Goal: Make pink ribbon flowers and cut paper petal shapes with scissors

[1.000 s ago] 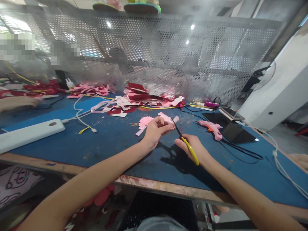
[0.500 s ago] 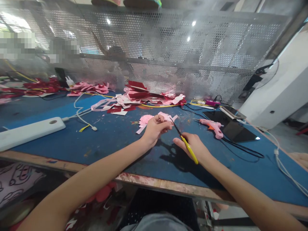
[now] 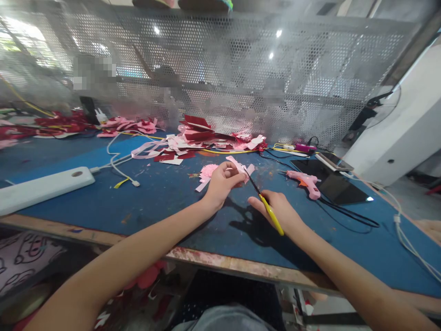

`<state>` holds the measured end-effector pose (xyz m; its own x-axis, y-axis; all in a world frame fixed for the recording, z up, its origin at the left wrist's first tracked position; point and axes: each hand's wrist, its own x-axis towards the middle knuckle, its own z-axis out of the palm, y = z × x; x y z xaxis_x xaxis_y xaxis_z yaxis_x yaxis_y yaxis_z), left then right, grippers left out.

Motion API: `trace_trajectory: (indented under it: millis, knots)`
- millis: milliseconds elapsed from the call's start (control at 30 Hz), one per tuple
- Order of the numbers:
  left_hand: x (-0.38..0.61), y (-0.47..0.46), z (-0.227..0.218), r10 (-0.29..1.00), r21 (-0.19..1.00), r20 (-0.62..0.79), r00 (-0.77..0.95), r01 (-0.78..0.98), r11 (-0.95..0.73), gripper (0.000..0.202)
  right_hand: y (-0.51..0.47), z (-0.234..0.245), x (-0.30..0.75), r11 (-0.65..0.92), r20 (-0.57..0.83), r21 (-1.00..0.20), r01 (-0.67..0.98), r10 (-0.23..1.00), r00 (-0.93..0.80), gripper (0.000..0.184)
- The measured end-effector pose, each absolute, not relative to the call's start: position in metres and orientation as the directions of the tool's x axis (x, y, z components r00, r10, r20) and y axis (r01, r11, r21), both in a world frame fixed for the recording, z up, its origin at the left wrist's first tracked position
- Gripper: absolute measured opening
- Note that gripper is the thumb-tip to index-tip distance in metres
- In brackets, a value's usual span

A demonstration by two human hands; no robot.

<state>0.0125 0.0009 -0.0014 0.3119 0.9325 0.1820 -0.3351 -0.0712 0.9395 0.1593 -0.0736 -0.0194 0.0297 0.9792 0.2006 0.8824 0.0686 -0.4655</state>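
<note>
Between the thumb and fingers of my left hand is a pink ribbon, its ends sticking out beyond the fingertips. My right hand is closed around yellow-handled scissors. Their dark blades point up and left and reach the ribbon by my left fingertips; whether they cut into it I cannot tell. Just left of my left hand, a pink ruffled flower lies on the blue table, with a pale pink strip below it. Part of the flower is hidden behind the hand.
A pink glue gun lies right of my right hand, near a dark tablet. Red and pink scraps pile up at the back before a perforated metal screen. A white power strip and cables lie left.
The ribbon in my left hand has shifted and tilted, and its upper end now stands out more plainly. The scissors and my right hand have hardly moved.
</note>
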Motion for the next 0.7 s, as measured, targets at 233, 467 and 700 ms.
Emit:
trace_trajectory:
  millis: [233,467,700]
  knots:
    - [0.0122,0.0017,-0.0027,0.932,0.947,0.201,0.303,-0.305,-0.105,0.037,-0.0743,-0.0196,0.1582,0.038,0.194,-0.444,0.895,0.979,0.055,0.042]
    - [0.0131,0.0012,-0.0018,0.938,0.943,0.194,0.288,-0.319,-0.097,0.047,-0.0757,-0.0195,0.1584,0.031,0.18,-0.423,0.906,0.982,0.051,0.041]
    - [0.015,-0.0004,-0.0018,0.944,0.936,0.161,0.287,-0.349,-0.054,0.052,-0.0756,-0.0195,0.158,0.056,0.185,-0.399,0.915,0.983,0.021,0.045]
